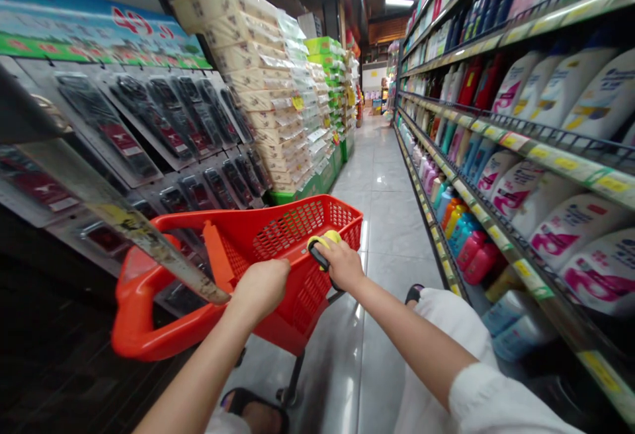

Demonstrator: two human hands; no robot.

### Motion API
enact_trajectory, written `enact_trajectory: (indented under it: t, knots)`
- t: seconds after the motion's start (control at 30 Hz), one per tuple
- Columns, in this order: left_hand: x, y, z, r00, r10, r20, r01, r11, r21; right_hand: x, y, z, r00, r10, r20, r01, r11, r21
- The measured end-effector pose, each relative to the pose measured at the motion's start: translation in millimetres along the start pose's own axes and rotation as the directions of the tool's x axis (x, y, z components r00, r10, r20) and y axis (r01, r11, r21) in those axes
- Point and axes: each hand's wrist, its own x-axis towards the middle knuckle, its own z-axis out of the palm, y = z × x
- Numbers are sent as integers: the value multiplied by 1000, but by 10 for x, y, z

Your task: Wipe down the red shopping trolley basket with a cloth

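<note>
The right hand (pixel 344 263) has its fingers bent tight round a yellow-and-black thing (pixel 333 235), right by the side edge of the red cart (pixel 278 333). The left hand (pixel 262 288) is curled up over the near part of the same cart. Its fingertips are hidden, so I can't tell if it has hold of anything.

The best open room is ahead of the right hand and a bit to its right, where the gray floor (pixel 381 219) runs far back. That room ends at the edge of a long shelf (pixel 533 275), well to the right of the right hand and full of bottles. Close to the left hand, the tip of one long, worn pole (pixel 153 242) crosses over the cart and gets in the way on that side.

Past the pole, left of the left hand, packs (pixel 106 123) hang on a rack in two rows I can see. Ahead of the left hand stands one tall pile of cream boxes (pixel 248 70), with green boxes (pixel 322 47) just behind. I count one cart, one pole and two shoes, one below each hand's side.
</note>
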Motion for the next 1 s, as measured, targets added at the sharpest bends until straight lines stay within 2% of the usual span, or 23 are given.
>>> enact_trajectory:
  t: [0.17,0.3,0.37,0.43,0.47,0.5,0.57,0.6,0.63,0.67,0.7,0.73,0.77,0.8,0.83,0.87,0.93,1.0]
  knots:
    - [-6,15,-33,1000,-2,16,3,1000,-26,324,725,-65,975,221,-35,-222,975,-27]
    - [20,-41,-25,1000,-10,-1,10,998,-60,478,984,-51,939,336,-66,-337,941,-1]
    - [-51,-124,-22,994,51,-92,-64,988,-141,488,990,-44,937,343,-61,-344,939,-5]
    - [-229,-243,-24,950,127,-284,-195,955,-225,477,949,-45,933,356,-48,-357,934,-10]
    - [-356,-313,-26,903,140,-407,-256,935,-246,468,915,-48,931,361,-41,-362,932,-14]
    - [-498,-386,-28,836,110,-537,-286,924,-254,459,869,-53,931,364,-36,-365,931,-19]
    - [-778,-534,-36,660,-47,-749,-254,925,-282,436,734,-60,933,358,-28,-359,933,-29]
    - [-891,-604,-43,551,-171,-817,-198,924,-327,418,635,-60,938,347,-24,-348,937,-34]
    - [-972,-668,-53,432,-314,-846,-142,902,-407,393,510,-59,944,331,-19,-331,943,-39]
    - [-1017,-723,-69,331,-447,-831,-122,853,-508,358,358,-57,951,311,-11,-311,950,-43]
    - [-1025,-767,-89,284,-555,-782,-150,780,-608,314,177,-57,957,289,-3,-289,956,-46]
    - [-1001,-798,-114,307,-626,-716,-218,686,-694,258,-29,-61,965,262,9,-261,964,-48]
    - [-952,-812,-143,413,-633,-655,-322,571,-755,193,-258,-73,972,233,23,-232,972,-49]
    - [-886,-811,-173,543,-594,-594,-415,426,-804,120,-502,-93,979,202,35,-200,979,-48]
    - [-813,-795,-203,676,-513,-529,-454,275,-848,40,-752,-124,987,147,62,-144,989,-41]
    - [-740,-769,-230,758,-457,-466,-459,135,-878,-42,-998,-163,993,88,79,-87,996,-25]
    - [-616,-701,-267,765,-474,-435,-526,-71,-847,-201,-1426,-257,996,-7,89,4,999,33]
    - [-541,-645,-278,775,-468,-426,-564,-207,-799,-319,-1693,-337,991,-107,76,99,990,98]
